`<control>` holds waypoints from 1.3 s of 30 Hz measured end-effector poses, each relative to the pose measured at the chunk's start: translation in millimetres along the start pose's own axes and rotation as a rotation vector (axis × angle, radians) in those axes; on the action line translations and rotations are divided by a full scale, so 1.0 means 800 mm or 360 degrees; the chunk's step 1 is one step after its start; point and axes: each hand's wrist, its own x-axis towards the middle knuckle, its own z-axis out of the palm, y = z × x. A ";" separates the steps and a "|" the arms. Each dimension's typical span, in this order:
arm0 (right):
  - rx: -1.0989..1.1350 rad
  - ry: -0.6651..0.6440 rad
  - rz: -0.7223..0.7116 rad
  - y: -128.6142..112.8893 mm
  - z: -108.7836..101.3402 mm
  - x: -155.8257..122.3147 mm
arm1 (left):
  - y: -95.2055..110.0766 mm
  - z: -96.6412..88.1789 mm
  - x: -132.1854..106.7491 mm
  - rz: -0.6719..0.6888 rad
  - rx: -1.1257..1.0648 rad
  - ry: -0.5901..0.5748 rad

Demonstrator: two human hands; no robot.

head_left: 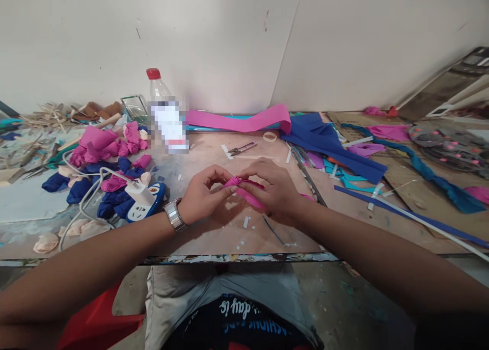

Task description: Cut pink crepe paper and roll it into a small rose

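Above the middle of the table, my left hand point(204, 194) and my right hand point(273, 187) meet around a pink crepe-paper strip point(252, 199). One end of the strip is bunched into a small rosette, pinched between the left thumb and fingers. The right thumb and fingers are closed on the strip just beside the rosette, and its tail runs under the right hand. Small thread snips point(243, 148) lie beyond my hands, near a roll of tape point(269, 136). Rolled pink paper flowers point(95, 141) and dark blue paper flowers point(80, 189) are heaped to the left.
A power strip point(147, 202) with a white charger and cable sits left of my wrist. Behind it stand a lit phone point(170, 126) and a red-capped bottle point(153, 74). Pink paper point(244, 122) and blue paper point(324, 141) lie at the back; a white stick point(431, 227) crosses the right side.
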 end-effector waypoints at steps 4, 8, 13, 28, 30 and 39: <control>0.0015 0.0002 -0.0015 0.000 0.001 0.000 | -0.004 -0.001 -0.001 0.0073 -0.0042 -0.0037; 0.0034 -0.0005 -0.0038 -0.001 0.000 0.001 | -0.002 -0.002 -0.004 0.0161 0.0106 -0.0072; 0.0052 -0.0007 -0.0040 -0.001 0.000 0.001 | 0.002 -0.003 -0.004 0.0229 0.0197 -0.0036; 0.0043 -0.0032 0.0057 0.000 0.001 -0.001 | 0.011 -0.004 0.000 0.0305 0.0406 0.0032; 0.0029 -0.0041 0.0061 0.000 0.001 -0.001 | 0.012 -0.004 -0.001 0.0264 0.0396 0.0037; 0.0039 -0.0013 0.0077 0.002 0.002 -0.001 | 0.012 -0.005 -0.002 0.0251 0.0430 0.0022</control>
